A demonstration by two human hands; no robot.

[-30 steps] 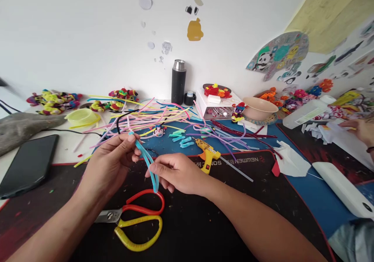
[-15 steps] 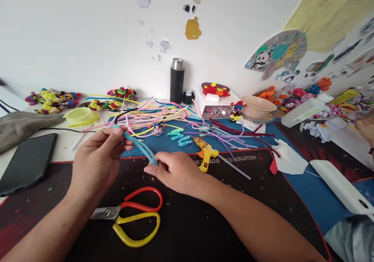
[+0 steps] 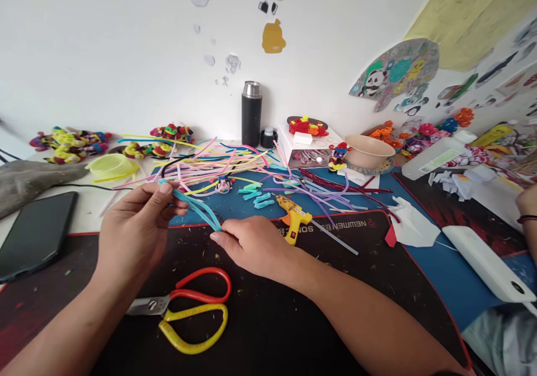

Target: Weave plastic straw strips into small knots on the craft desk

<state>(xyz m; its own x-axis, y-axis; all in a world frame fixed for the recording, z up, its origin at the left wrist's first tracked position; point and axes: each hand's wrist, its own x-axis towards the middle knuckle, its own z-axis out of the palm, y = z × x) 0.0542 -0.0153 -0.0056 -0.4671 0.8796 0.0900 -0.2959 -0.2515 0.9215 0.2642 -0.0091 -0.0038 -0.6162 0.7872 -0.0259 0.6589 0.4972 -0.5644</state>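
Observation:
My left hand (image 3: 135, 231) pinches one end of a folded light-blue pipe cleaner (image 3: 196, 208) between thumb and fingers. My right hand (image 3: 250, 246) grips the other end, fingers curled, just above the black desk mat (image 3: 268, 314). The strand runs slanted between the two hands. Scissors (image 3: 191, 309) with a red and a yellow handle lie on the mat just below my hands. A yellow glue gun (image 3: 293, 221) lies to the right of my right hand.
A heap of coloured pipe cleaners (image 3: 235, 169) covers the blue mat behind. A black phone (image 3: 36, 235) lies far left, a black flask (image 3: 251, 113) by the wall, a beige bowl (image 3: 369, 151) right. Another person's hand (image 3: 527, 203) shows at the right edge.
The blue strand went from hanging steeply to lying flatter as my left hand moved left and my right hand lowered toward the mat. The view shifted slightly.

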